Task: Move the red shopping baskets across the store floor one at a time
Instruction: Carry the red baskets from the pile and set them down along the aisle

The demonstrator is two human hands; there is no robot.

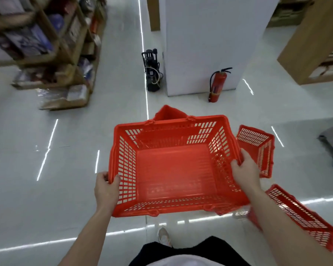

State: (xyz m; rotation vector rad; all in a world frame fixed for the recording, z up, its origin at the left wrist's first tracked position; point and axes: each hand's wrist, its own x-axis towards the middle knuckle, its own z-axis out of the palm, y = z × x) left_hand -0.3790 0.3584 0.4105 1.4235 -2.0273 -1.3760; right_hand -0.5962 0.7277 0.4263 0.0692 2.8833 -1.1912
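Red shopping basket [173,166]: slotted plastic walls, solid floor, nothing inside, held level. Left hand [106,189], right hand [245,169] fingers curled over opposite rims.

Empty red slotted basket [173,169] upright; second basket [258,148] just right, third basket [304,221] lower right, fourth basket [167,113] behind.

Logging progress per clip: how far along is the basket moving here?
In hand: one empty red basket, off the floor, left hand and right hand gripping its side rims. Three more sit on the floor: a right basket, a near-right basket, and a far basket partly hidden behind the carried one. Whether those are done or still waiting cannot be told.
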